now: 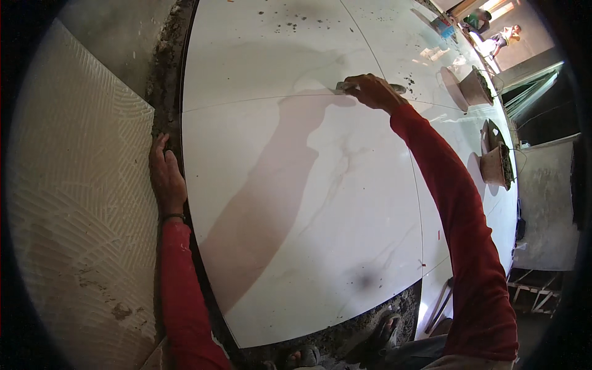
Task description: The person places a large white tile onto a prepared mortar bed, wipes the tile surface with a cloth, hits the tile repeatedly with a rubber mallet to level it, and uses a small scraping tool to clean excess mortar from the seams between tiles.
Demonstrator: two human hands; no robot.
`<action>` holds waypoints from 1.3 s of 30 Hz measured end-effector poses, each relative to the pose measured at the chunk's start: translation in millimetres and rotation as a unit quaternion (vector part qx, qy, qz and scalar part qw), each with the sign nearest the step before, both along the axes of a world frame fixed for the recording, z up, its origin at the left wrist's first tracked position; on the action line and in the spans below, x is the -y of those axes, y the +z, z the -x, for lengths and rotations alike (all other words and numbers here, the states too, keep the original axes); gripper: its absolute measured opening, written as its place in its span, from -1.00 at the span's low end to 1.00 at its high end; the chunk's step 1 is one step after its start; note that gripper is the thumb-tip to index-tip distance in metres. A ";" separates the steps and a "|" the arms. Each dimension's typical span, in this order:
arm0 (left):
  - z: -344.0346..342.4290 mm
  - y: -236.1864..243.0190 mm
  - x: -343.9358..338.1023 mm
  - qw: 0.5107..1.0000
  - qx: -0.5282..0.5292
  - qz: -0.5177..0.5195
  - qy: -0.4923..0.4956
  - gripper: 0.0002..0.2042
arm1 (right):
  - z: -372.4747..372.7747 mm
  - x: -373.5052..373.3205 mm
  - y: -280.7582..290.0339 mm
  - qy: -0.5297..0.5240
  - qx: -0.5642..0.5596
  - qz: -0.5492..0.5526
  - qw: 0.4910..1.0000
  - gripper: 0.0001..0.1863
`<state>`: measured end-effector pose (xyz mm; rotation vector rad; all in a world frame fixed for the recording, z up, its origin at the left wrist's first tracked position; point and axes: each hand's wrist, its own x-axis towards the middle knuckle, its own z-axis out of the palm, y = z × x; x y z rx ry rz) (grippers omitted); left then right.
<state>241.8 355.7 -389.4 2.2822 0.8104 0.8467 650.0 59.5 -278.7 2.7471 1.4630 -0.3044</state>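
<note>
Marble-look tile (296,203) | left hand (166,176) flat at edge | right hand (373,91) gripping tool (344,87) (possibly a scraper)

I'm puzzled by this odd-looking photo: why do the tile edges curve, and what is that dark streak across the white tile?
In the head view, the fisheye lens bends straight joints toward the rim, and the corners go black. The streak is the shadow of the right arm, falling across the glossy white tile below the right hand. Bright daylight washes out the doorway at top right.
</note>
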 end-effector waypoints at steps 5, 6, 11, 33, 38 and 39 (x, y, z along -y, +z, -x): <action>-2.1 -2.2 0.9 0.999 -0.033 -0.009 -0.001 -0.45 | -7.3 2.5 -2.6 0.032 -0.014 -0.020 0.999 -0.72; -0.9 -2.4 0.9 0.999 -0.042 -0.006 0.004 -0.44 | -3.3 0.9 -2.9 0.031 -0.012 -0.030 0.999 -0.73; -0.4 2.6 4.1 0.998 -0.054 0.016 0.002 -0.40 | 0.0 -4.8 -10.8 0.052 0.015 -0.027 0.998 -0.82; -2.3 1.9 3.1 0.999 0.009 0.019 -0.027 -0.45 | 60.8 -86.2 -24.8 0.156 0.029 -0.109 0.981 -0.78; -5.0 2.0 6.3 0.999 0.017 0.029 -0.028 -0.45 | 67.9 -92.9 -21.9 0.168 0.050 -0.098 0.980 -0.82; -3.9 4.0 7.3 0.999 0.014 0.040 -0.025 -0.46 | 71.6 -92.4 -21.2 0.172 0.052 -0.142 0.973 -0.83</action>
